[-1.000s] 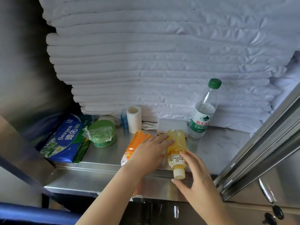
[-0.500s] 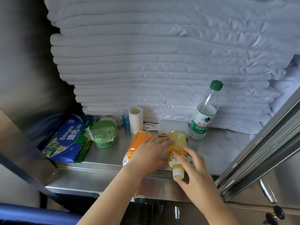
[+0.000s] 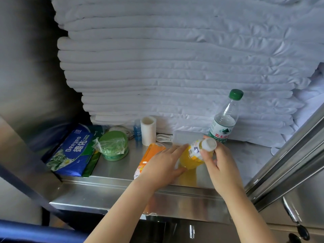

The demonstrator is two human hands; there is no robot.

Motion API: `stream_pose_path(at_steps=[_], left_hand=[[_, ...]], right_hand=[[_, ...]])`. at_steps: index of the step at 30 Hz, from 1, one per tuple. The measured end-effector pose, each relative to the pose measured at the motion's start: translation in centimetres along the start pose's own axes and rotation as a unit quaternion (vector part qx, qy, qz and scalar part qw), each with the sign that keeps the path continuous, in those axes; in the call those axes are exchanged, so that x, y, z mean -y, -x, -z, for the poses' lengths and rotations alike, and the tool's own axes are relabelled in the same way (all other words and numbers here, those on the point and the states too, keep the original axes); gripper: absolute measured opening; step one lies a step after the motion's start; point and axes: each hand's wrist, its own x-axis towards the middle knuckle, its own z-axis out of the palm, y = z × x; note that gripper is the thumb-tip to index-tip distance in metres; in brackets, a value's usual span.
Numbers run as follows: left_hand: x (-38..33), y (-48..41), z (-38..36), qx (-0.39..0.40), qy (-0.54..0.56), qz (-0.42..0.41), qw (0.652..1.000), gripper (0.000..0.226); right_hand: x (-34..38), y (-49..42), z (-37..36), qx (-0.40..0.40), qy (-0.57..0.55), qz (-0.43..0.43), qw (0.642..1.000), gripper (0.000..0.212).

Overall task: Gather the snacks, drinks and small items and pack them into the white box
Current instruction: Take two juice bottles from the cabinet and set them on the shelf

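A small yellow juice bottle (image 3: 192, 157) with a white cap is tipped up on the steel shelf (image 3: 112, 174), its cap toward me. My right hand (image 3: 221, 165) grips it near the cap. My left hand (image 3: 162, 166) lies with straight fingers against its lower side, over an orange bottle (image 3: 149, 156) lying flat. A water bottle (image 3: 225, 120) with a green cap stands behind. A white box (image 3: 182, 136) sits at the back, partly hidden by the juice bottle.
A blue tissue pack (image 3: 72, 151), a green tub under plastic wrap (image 3: 114, 145), a white roll (image 3: 148, 130), a small blue bottle (image 3: 137, 129) and a white cable (image 3: 164, 138) sit on the shelf. Folded white linen (image 3: 175, 67) is stacked behind. A steel door frame (image 3: 287, 162) is at the right.
The yellow juice bottle was lying flat with its cap toward the shelf edge; my right hand has taken it by the neck and raised it. My left hand has stayed beside it.
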Motion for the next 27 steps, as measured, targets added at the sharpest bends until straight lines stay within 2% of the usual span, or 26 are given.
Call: stream_pose_path(at_steps=[3, 12, 18, 21, 24, 27], left_hand=[[0.1, -0.1, 0.0, 0.006, -0.012, 0.015, 1.000, 0.066], [0.2, 0.0, 0.2, -0.014, -0.045, 0.024, 0.999, 0.052], [0.1, 0.2, 0.5, -0.027, -0.047, 0.021, 0.998, 0.046], [0.2, 0.2, 0.4, -0.028, -0.050, 0.024, 0.998, 0.047], [0.4, 0.3, 0.4, -0.029, -0.055, 0.030, 0.998, 0.049], [0.5, 0.3, 0.5, -0.037, -0.053, 0.038, 0.997, 0.051]], right_hand=[[0.2, -1.6, -0.3, -0.005, 0.007, -0.029, 1.000, 0.024], [0.8, -3.4, -1.6, 0.011, 0.038, -0.020, 0.999, 0.057], [1.1, -3.1, -1.7, 0.018, 0.032, -0.024, 0.999, 0.063], [1.3, -2.3, -1.7, -0.034, 0.026, -0.024, 0.999, 0.069], [2.3, -2.5, -1.8, -0.089, 0.046, 0.021, 0.995, 0.059], [2.9, -3.7, -1.7, -0.103, 0.069, 0.052, 0.991, 0.039]])
